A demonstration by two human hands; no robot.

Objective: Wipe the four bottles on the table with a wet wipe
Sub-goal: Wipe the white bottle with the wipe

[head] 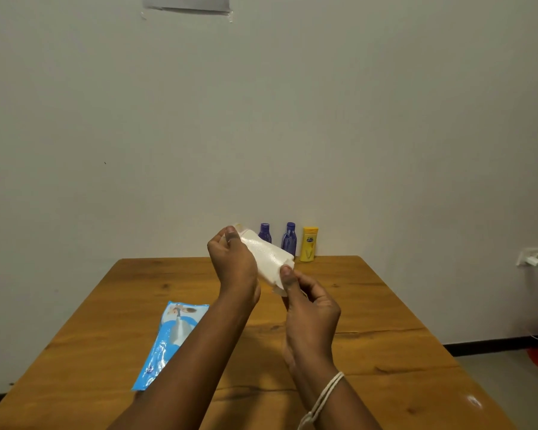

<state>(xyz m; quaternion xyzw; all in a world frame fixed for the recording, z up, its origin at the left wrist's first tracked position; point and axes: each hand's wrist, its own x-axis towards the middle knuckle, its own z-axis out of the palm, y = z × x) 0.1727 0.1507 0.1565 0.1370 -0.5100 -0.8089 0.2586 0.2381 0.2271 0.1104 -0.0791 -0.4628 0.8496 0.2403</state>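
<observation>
Three bottles upright at the far edge of the desk (385, 305), close to the wall: a purple bottle (265, 232) partly hidden behind the held one, a second purple bottle (289, 239) just beside it, and a yellow bottle (309, 244) at the right end of the row. Fourth one, a white bottle (266, 259), lifted above the desk and tilted, cap end up and to the left, base down and to the right. Covered almost fully by a wet wipe (272, 276), white too, so hard to tell where wipe ends and bottle begins. Left hand (233, 262) closed around the upper part, thumb near the cap. Right hand (308, 305) closed on the lower end, thumb pressed flat on the wipe, a loose corner of wipe hanging below the thumb. Both forearms stretched out over the middle of the desk. Around the right wrist, a pale cord bracelet (323, 395). Flat on the desk at the left, well apart from the bottles, a blue and white wipe packet (171, 339), its near corner hidden under the left forearm. On the wall at the far right, a white socket with a plug (531, 258).
</observation>
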